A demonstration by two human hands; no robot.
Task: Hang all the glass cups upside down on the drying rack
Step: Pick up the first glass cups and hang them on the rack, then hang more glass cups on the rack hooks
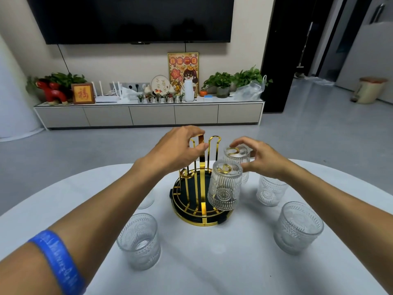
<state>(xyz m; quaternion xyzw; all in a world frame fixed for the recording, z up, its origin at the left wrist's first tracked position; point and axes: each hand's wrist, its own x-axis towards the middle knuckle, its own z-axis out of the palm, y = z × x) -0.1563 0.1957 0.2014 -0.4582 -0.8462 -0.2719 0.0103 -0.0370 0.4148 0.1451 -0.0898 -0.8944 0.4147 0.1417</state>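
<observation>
On a white table [212, 262] a gold drying rack [200, 199] carries two ribbed glass cups upside down [225, 185] [237, 157]. The left hand [178, 145] pinches a rack prong; the right hand [260, 157], fingers spread, touches the farther cup. Four upright cups stand around: [139, 241], [297, 226], [270, 191], [147, 199]

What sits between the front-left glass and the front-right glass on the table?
In the head view, only bare white tablecloth lies directly between the front-left glass and front-right glass; the gold drying rack stands just behind that line.
</observation>
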